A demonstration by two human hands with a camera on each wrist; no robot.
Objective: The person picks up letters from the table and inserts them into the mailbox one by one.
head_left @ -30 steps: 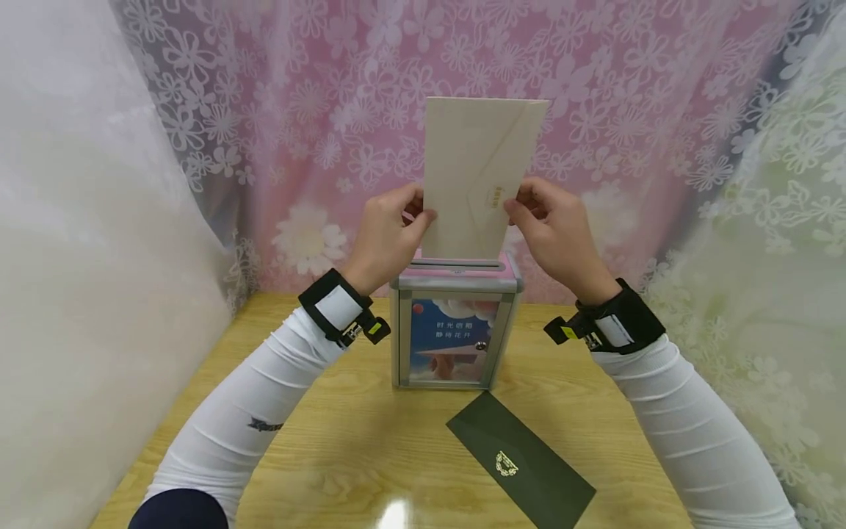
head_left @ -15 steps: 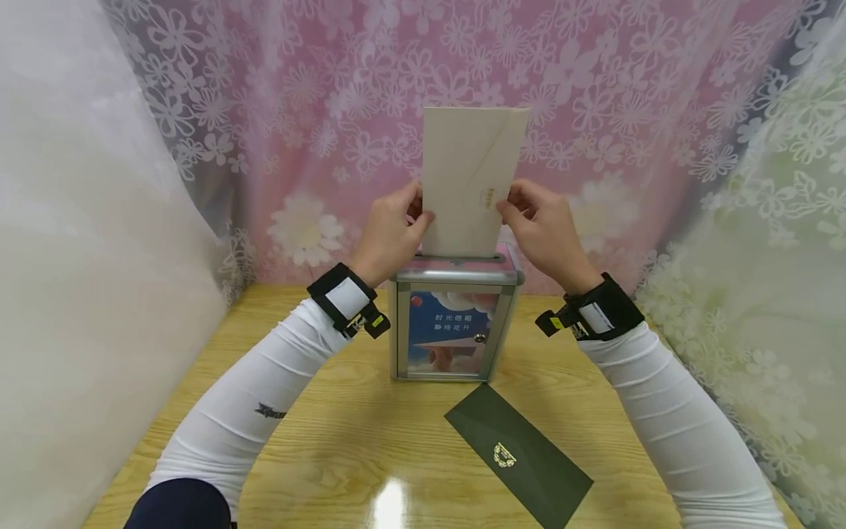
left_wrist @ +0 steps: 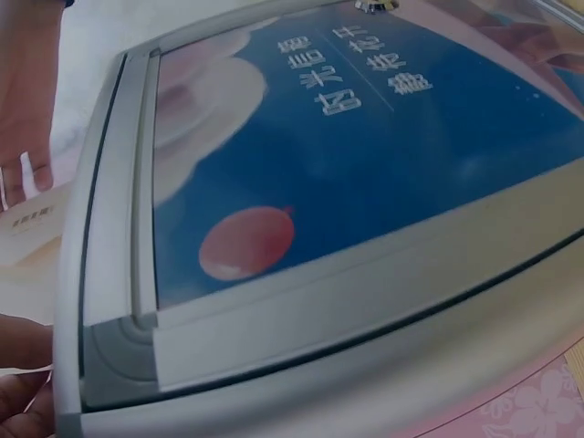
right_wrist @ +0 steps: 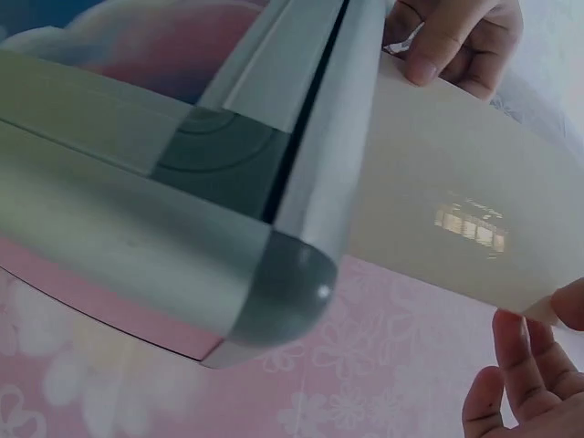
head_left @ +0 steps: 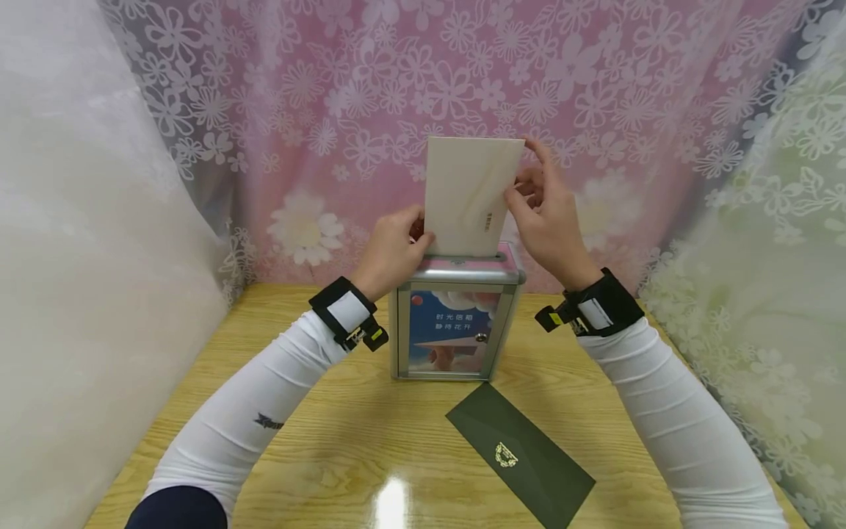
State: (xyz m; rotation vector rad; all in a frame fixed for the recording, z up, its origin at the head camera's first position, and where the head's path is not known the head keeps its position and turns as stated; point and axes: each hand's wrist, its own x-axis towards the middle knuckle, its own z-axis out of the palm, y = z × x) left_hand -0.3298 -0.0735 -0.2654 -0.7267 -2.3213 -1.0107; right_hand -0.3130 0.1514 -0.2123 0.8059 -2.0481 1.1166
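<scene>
A cream envelope (head_left: 468,192) with small gold print stands upright, its lower end in the slot on top of a silver-framed mailbox (head_left: 454,330). My left hand (head_left: 394,246) pinches its left edge low down, close over the slot. At the opposite edge my right hand (head_left: 554,220) holds it between thumb and fingers, the index finger stretched up to the top corner. The right wrist view shows the envelope (right_wrist: 420,192) beside the mailbox's rounded corner (right_wrist: 292,292), with both hands at its edges. The part inside the mailbox is hidden.
A dark green envelope (head_left: 529,463) with a gold crest lies slantwise on the wooden table (head_left: 317,455), its far corner near the mailbox's base. Behind hangs a pink floral curtain (head_left: 370,88), and pale curtains (head_left: 99,184) flank the sides.
The cream envelope has gone down into the slot, so less of it shows. My left hand has lowered with it; my right index finger has stretched up to the top corner.
</scene>
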